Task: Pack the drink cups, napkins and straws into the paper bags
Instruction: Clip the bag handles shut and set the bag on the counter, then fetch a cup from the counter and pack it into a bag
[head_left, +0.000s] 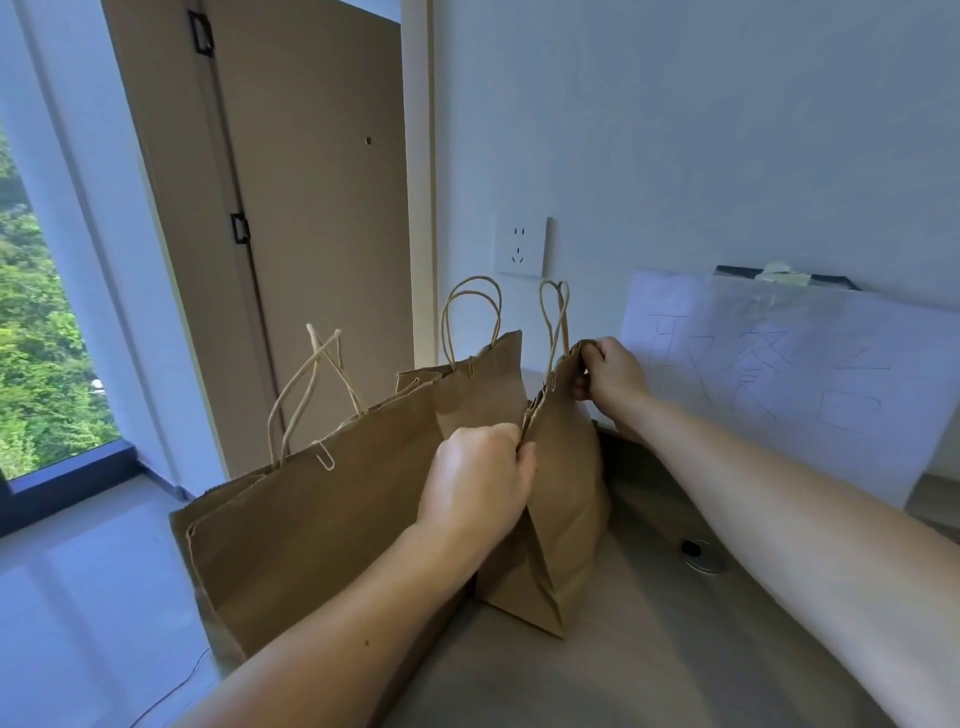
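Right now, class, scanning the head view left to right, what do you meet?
Glass window showing green trees → large brown paper bag with twine handles → left hand → narrow brown paper bag, gripped at its top edge → right hand → white paper sign with handwritten characters.

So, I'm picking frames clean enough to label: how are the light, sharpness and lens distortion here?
Head view: cool daylight from the window at the left, no harsh glare. Head view: the door edges lean and bow with the wide-angle lens. Head view: the left hand, right hand and the paper bag they pinch are sharp; the writing on the white sheet is faint.
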